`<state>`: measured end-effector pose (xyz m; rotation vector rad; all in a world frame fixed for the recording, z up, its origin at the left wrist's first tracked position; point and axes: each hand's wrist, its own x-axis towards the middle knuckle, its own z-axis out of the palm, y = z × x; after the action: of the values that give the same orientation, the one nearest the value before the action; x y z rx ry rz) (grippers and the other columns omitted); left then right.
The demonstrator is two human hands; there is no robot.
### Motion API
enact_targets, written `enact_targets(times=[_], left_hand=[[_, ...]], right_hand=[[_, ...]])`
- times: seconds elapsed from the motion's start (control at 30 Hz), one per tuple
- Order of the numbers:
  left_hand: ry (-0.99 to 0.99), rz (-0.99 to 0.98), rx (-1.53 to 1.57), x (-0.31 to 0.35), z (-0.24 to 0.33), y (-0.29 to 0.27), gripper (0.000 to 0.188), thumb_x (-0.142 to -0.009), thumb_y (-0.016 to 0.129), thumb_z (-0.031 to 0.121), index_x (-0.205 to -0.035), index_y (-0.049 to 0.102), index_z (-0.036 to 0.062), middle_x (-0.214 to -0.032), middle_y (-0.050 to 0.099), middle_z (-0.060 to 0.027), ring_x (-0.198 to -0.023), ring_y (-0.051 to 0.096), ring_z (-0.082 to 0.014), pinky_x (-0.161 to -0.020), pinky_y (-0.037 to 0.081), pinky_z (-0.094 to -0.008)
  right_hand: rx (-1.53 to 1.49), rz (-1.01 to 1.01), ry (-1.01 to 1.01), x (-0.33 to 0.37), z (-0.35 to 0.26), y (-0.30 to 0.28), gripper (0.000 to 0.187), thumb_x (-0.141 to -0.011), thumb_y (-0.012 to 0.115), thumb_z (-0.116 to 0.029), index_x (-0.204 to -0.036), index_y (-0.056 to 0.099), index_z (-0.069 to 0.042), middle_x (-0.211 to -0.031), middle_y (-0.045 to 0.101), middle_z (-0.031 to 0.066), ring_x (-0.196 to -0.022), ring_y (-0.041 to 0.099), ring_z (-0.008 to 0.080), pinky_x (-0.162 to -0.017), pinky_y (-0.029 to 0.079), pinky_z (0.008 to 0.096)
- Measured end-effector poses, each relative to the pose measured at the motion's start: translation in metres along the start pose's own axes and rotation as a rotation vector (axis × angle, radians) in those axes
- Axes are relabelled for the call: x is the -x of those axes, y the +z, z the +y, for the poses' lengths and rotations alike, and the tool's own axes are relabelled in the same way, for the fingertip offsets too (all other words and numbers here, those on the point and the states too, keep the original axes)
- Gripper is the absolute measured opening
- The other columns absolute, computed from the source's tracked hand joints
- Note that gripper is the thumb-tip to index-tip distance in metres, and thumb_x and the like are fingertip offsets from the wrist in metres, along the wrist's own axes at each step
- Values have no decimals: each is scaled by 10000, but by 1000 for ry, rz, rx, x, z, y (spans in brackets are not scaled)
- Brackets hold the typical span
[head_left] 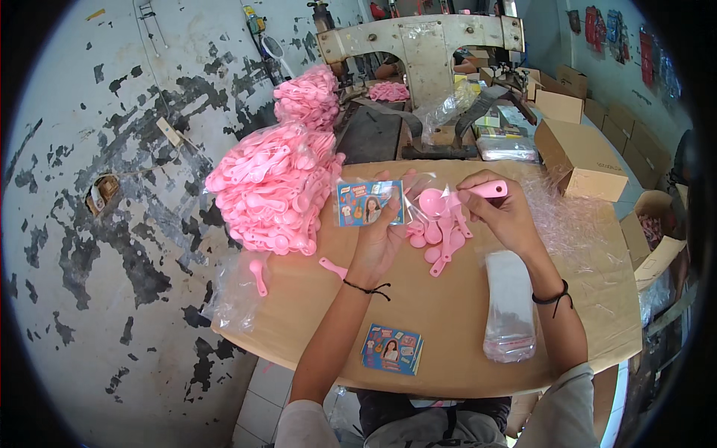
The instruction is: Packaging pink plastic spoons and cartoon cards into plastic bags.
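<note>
My left hand (381,243) grips a clear plastic bag with a blue printed card (358,205) in it, thumb over the card's right edge. My right hand (504,216) pinches a pink plastic spoon (432,201) by its handle. Its round bowl points left, at the right end of the bag; I cannot tell whether it is inside. Several loose pink spoons (448,243) lie in a small heap below it. A stack of blue cards (392,349) sits near the table's front edge. By my right forearm lies a stack of clear plastic bags (510,306).
Large bags of pink spoons (276,187) are piled on the table (448,343) at the left. Beyond its far edge stands a metal machine frame (422,45). Cardboard boxes (579,153) line the right side. Crumpled clear plastic (575,216) covers the right part.
</note>
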<state>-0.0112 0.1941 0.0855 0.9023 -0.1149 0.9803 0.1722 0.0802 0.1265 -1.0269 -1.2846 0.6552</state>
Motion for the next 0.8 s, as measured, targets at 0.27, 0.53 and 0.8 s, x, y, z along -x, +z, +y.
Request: enact_targets(times=[0.27, 0.53, 0.8], left_hand=[[-25, 94, -93, 11, -15, -19, 478, -955, 574, 91, -1373, 348, 141, -1453, 406, -158, -1324, 432, -252, -1084, 406, -389], [-132, 63, -106, 18, -31, -22, 487, -971, 557, 169, -1388, 310, 122, -1459, 401, -133, -1341, 411, -250, -1093, 414, -386], [-122, 134, -290, 2, -16, -54, 517, -1002, 500, 308, -1415, 334, 45, -1402, 451, -127, -1310, 438, -212, -1086, 367, -349]], right_hand=[[71, -85, 52, -6, 14, 11, 73, -892, 654, -49, -959, 644, -20, -799, 621, 9, -719, 580, 38, -595, 472, 208], [136, -138, 19, -1, 33, 26, 116, -983, 543, -151, -947, 563, -43, -802, 619, 2, -721, 578, 44, -576, 447, 212], [496, -22, -80, 12, -44, -11, 49, -892, 589, -49, -918, 594, -7, -835, 653, 35, -765, 620, 115, -648, 486, 273]])
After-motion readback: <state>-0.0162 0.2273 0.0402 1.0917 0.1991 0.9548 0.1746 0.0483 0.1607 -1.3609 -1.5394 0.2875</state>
